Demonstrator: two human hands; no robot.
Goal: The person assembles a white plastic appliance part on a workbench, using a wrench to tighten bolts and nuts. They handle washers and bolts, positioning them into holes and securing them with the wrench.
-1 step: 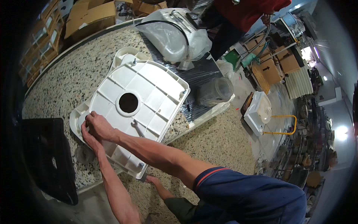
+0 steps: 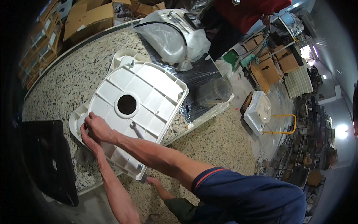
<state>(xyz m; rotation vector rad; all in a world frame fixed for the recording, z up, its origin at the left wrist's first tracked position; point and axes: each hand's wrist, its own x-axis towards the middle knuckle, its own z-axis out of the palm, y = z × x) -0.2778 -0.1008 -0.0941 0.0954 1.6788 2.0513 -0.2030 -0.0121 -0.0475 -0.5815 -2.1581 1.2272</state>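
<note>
The table [image 2: 56, 82] has a speckled top, and the floor [image 2: 212, 145] is speckled too. A white sink [image 2: 257, 112] is out on the floor by a yellow bar [image 2: 295, 125]. A person in a red top [image 2: 242, 15] stands at the far side of the table. A big brown box [image 2: 89, 20] has its flaps up; I cannot see inside. A clear tub [image 2: 222, 89] is on the black wrap [image 2: 194, 84], and I cannot tell what is in it. A clear bag [image 2: 164, 48] is around something white, with a black cord [image 2: 178, 27] over it.

The white panel [image 2: 149, 93] lies on the table, with a round hole in it and a wrench [image 2: 136, 129] on top. The left hand [image 2: 89, 140] and the right hand [image 2: 100, 128] touch, fingers bent, at its near left edge. I cannot tell if they pinch something small.
</note>
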